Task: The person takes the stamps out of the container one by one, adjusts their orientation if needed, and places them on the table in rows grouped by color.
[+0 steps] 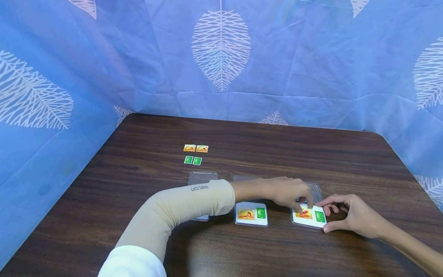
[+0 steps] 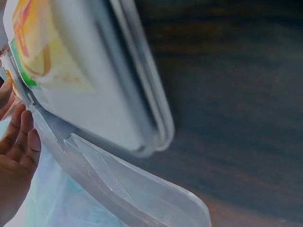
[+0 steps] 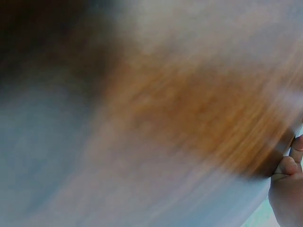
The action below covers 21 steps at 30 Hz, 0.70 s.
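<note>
Two hands meet at a clear case (image 1: 308, 226), the rightmost of three in a row on a dark wood table (image 1: 104, 215), as we look down from head height. The right hand (image 1: 360, 217) grips the case along its right side, thumb at the near corner, forefinger at the far one, so the case lies just to the left of the palm. The left hand (image 1: 288, 192) reaches across from the other side, fingers bent down onto an orange stamp (image 1: 306, 216) on the case's white card — whether they pinch it or only press, we cannot tell. The stamp lies directly under those fingertips; a green stamp (image 1: 320, 216) sits beside it, between the two hands. The case's transparent lid (image 1: 314, 190) lies folded back on the far side.

Under the left forearm, in its beige sleeve (image 1: 187, 202), we see the left case (image 1: 200, 218) mostly covered, while the middle case (image 1: 251, 224) shows its own orange and green pair. Beyond them on the wood lie two loose orange stamps (image 1: 189, 148) and two loose green stamps (image 1: 188, 160), in two short rows — behind it all, a blue drape (image 1: 155, 77) with white leaves. (Our right wrist view is largely a brown blur, with fingers at its edge.)
</note>
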Available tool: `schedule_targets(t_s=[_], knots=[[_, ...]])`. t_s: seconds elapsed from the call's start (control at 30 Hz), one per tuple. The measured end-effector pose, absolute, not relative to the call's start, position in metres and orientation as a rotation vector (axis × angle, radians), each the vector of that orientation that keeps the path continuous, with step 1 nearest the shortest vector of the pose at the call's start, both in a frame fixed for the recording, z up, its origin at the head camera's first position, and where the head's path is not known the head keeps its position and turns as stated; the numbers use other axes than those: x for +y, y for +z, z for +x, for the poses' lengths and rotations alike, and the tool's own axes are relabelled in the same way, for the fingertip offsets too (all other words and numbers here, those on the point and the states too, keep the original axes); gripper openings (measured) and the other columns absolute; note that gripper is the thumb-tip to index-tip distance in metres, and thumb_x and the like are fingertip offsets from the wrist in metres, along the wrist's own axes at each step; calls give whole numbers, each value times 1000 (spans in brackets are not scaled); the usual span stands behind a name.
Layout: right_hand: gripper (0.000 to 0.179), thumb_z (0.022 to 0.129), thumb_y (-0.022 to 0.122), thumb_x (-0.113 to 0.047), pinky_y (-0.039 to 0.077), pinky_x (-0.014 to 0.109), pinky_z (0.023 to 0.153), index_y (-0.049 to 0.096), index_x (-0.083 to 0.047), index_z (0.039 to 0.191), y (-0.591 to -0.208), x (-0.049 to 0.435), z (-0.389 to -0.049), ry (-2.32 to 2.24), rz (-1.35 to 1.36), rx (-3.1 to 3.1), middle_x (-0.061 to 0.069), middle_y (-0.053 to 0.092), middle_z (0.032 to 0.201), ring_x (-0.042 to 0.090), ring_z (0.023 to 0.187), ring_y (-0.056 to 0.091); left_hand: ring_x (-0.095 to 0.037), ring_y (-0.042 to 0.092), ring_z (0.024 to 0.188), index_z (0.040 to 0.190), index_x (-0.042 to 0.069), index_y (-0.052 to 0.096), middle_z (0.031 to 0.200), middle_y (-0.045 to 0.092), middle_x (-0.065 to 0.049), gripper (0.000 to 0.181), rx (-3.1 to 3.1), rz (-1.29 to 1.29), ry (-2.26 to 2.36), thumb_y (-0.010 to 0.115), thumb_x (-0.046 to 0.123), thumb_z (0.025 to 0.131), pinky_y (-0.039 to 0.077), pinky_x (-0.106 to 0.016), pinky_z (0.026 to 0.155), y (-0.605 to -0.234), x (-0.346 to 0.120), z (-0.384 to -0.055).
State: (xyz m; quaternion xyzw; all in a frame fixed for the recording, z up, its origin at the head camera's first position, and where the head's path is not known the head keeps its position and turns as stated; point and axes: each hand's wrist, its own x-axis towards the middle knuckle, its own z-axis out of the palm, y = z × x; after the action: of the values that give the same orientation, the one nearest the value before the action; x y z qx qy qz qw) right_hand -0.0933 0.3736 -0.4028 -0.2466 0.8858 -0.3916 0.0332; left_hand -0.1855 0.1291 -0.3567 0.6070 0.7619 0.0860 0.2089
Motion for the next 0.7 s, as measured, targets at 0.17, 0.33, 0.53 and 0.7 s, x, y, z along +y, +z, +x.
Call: schedule_targets(t_s=[0.17,0.33,0.53,0.7], knots=[[52,67,94,2,41,28,57,76,-8,115,-403,373,-94,-1202,-766,2724,-9,72,99,13,71,53,0,51,92,132,17,71,111,60,8,34,2135,1647,214,72,22,99,42,-12,69,-358,132,-184],[52,68,94,2,42,28,58,75,-8,115,-402,374,-94,-1198,-769,2718,-9,72,99,12,73,54,0,52,93,131,20,72,110,59,8,35,2146,1646,188,75,27,96,42,-12,70,-358,134,-184],[52,68,93,3,40,29,56,75,-8,116,-403,374,-94,-1210,-775,2704,-9,71,99,13,71,52,-1,51,92,125,19,73,107,59,7,33,2142,1665,194,78,28,94,42,-13,70,-358,133,-186],[51,69,93,3,40,29,56,75,-8,115,-404,375,-94,-1212,-775,2698,-9,71,98,13,71,52,-1,51,90,123,16,73,104,59,6,32,2125,1699,201,79,27,93,41,-12,72,-359,133,-187]])
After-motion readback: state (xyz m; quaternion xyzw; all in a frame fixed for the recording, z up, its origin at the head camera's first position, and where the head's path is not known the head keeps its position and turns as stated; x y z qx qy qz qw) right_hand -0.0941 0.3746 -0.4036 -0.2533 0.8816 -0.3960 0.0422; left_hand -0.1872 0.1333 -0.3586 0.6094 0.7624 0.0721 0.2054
